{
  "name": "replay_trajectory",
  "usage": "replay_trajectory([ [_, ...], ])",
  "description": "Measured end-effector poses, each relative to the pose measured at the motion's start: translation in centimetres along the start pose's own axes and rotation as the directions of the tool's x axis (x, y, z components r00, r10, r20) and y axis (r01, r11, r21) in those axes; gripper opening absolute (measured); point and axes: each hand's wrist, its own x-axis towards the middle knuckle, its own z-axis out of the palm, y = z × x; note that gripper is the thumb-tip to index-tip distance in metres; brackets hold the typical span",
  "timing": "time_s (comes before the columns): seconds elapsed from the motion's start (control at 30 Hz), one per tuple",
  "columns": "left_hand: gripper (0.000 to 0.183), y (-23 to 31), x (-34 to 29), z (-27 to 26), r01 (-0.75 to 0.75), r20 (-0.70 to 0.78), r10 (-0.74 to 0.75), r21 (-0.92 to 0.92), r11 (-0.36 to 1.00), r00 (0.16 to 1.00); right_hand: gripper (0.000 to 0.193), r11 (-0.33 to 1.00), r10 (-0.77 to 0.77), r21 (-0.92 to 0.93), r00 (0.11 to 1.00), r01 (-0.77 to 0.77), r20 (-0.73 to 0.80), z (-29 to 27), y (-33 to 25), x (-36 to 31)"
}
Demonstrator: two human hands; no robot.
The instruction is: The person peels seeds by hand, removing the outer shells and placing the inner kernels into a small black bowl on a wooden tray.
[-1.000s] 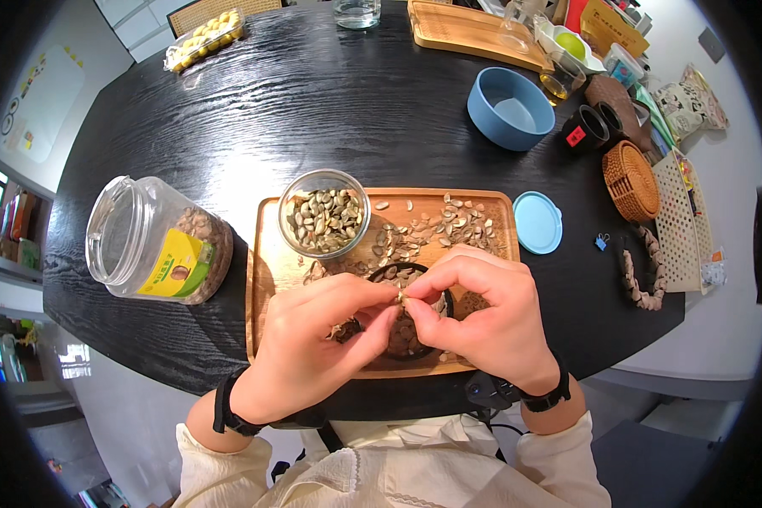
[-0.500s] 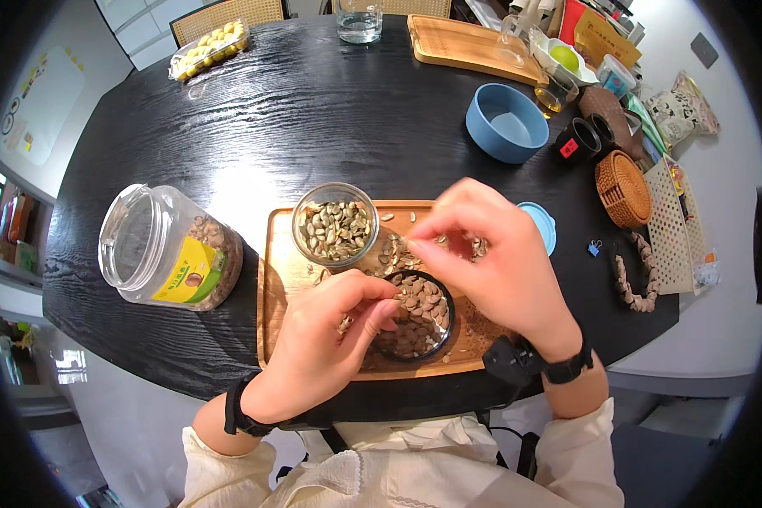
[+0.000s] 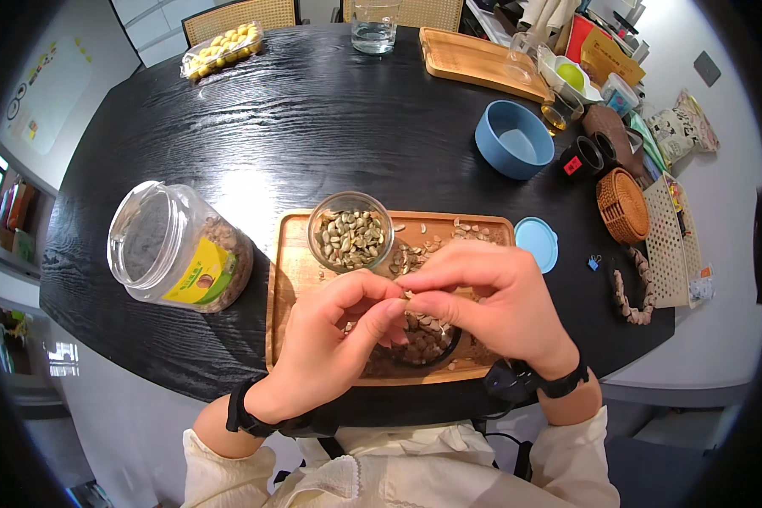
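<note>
Head view, seeds (image 3: 353, 240), black table (image 3: 330, 110), cane-backed chairs (image 3: 250, 15)

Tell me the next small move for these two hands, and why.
Probably twist the right hand gently against the left hand to split the tiny thing between them: their grips meet around it, though it is mostly hidden. Shell pieces litter the tray, and greenish kernels sit in the glass bowl.
</note>
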Motion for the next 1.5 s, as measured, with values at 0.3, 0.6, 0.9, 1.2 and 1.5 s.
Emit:
replay_trajectory([
  [0.3, 0.011, 0.3, -0.2, 0.1, -0.105, -0.003, 0.105, 0.032, 0.994, 0.994, 0.010, 0.910, 0.213, 0.353, 0.975, -0.219, 0.057, -1.0, -1.9, -3.2],
  [0.6, 0.014, 0.3, -0.6, 0.4, -0.167, 0.015, 0.168, 0.219, 0.961, 0.986, 0.012, 0.378, -0.170, 0.826, 0.846, -0.417, 0.505, 0.0, -2.8, -5.1],
  [0.9, 0.017, 0.5, -0.2, 0.5, -0.155, 0.030, 0.153, 0.276, 0.948, 0.988, 0.013, 0.334, -0.178, 0.810, 0.812, -0.482, 0.557, -0.5, -2.4, -4.9],
  [1.2, 0.019, 0.6, -0.2, 0.6, -0.187, 0.021, 0.190, 0.312, 0.931, 0.982, 0.015, 0.268, -0.155, 0.808, 0.804, -0.525, 0.574, 0.3, -2.1, -5.4],
  [1.5, 0.048, 0.6, 0.3, -0.3, -0.396, 0.213, 0.342, 0.317, 0.862, 0.915, 0.017, 0.247, 0.432, 0.756, 0.767, -0.606, 0.474, -0.4, 0.9, -4.1],
])
